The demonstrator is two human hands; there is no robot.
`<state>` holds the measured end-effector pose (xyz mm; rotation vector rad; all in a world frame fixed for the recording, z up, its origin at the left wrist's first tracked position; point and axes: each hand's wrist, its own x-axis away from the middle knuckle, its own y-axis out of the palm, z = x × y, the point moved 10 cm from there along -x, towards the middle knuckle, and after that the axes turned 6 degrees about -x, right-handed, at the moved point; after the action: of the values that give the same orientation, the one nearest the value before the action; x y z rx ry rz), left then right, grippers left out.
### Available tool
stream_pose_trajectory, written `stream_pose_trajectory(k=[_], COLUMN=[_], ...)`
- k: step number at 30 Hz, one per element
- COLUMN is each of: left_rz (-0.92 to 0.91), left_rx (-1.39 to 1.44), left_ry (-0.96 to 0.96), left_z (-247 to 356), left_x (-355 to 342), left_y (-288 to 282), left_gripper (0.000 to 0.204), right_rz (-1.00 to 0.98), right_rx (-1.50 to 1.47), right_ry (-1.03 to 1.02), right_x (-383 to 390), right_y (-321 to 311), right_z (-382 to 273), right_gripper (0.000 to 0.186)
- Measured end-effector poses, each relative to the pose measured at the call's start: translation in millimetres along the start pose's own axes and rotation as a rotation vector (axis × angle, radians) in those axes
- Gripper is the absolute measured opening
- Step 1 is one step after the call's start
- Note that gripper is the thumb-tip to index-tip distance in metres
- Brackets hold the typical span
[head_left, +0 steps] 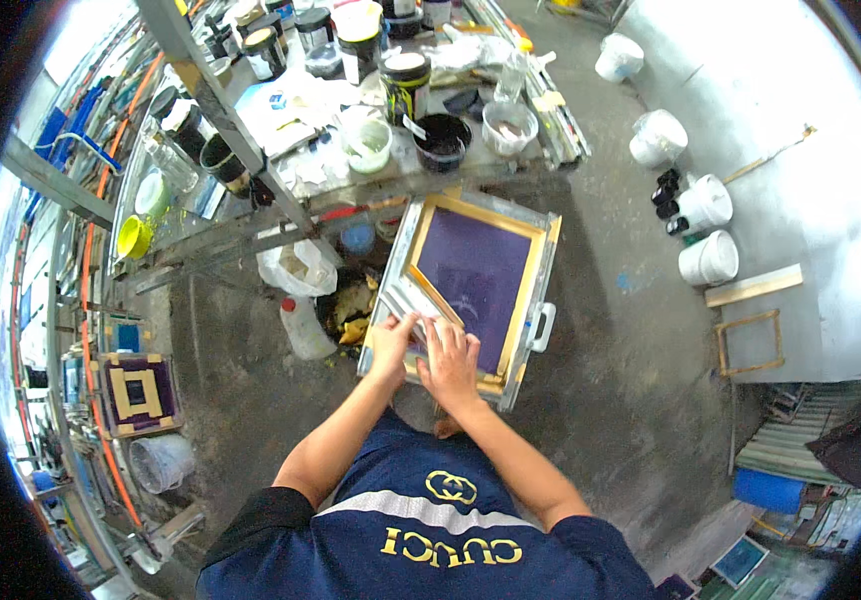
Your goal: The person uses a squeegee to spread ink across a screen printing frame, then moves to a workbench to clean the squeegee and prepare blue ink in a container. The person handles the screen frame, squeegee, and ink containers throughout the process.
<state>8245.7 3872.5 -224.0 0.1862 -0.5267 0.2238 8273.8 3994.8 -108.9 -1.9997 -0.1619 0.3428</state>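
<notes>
A screen-printing frame (544, 270) with a purple mesh (480, 255) and yellowish tape along its inner edges stands in front of me, slightly turned. Across its left side lies a squeegee (412, 292) with a pale metal handle and an orange-brown blade edge, set at a slant. My left hand (388, 348) is closed on the handle's near end, by the frame's left rail. Beside it, my right hand (450, 362) bends its fingers over the same end, close to the mesh. The fingertips partly hide what lies beneath them. A white handle (542, 327) sticks out on the frame's right side.
Beyond the frame, a cluttered table (300, 190) carries ink tubs, including an open dark tub (442, 142). A white jug (305, 328) and plastic bag (296, 266) are left of the frame. White buckets (658, 138) line the right wall. A metal post (220, 110) rises at left.
</notes>
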Motion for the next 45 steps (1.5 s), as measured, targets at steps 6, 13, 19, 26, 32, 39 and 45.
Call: stream_pose_trajectory(k=[6, 13, 19, 26, 32, 39, 45], left_rz=[-0.310, 0.452, 0.584, 0.768, 0.390, 0.207, 0.327], left_rx=[-0.266, -0.563, -0.887, -0.621, -0.310, -0.299, -0.303], left_ry=[0.207, 0.677, 0.374, 0.475, 0.872, 0.610, 0.472], left_z=[45, 178, 184, 169, 153, 60, -1], left_x=[-29, -231, -307, -312, -203, -34, 56], left_y=[28, -79, -44, -82, -110, -148, -196], left_gripper=[0.032, 0.103, 0.123, 0.106, 0.084, 0.083, 0.089], right_rz=[0.248, 0.492, 0.905, 0.679, 0.088, 0.023, 0.067], right_rx=[-0.088, -1.110, -1.452, -1.089, -0.382, -0.260, -0.326], right_ry=[0.174, 0.753, 1.018, 0.984, 0.579, 0.169, 0.138], right_x=[-44, 50, 176, 185, 91, 51, 67], right_y=[-15, -3, -13, -36, -4, 79, 128], right_z=[22, 117, 106, 131, 122, 135, 139], right_gripper=[0.042, 0.039, 0.050, 0.042, 0.034, 0.047, 0.048])
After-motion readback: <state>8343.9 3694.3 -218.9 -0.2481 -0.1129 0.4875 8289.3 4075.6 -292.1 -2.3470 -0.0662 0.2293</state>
